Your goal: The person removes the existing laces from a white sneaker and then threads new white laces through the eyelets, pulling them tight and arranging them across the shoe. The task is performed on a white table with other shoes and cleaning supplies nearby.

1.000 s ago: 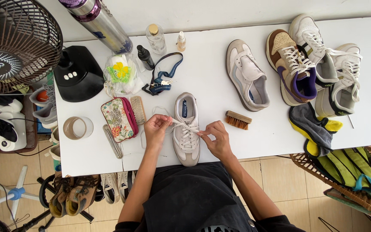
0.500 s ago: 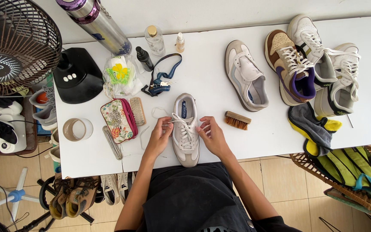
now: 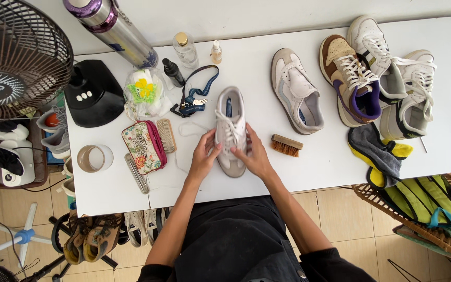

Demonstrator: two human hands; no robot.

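The white sneaker lay at the centre of the white table, toe toward 6 o'clock. The left hand pressed its 9 o'clock side, fingers curled against the laces. The right hand cupped the 3 o'clock side, fingers closed on the upper. A wooden brush lay nearby at 3 o'clock, a floral pouch at 9 o'clock.
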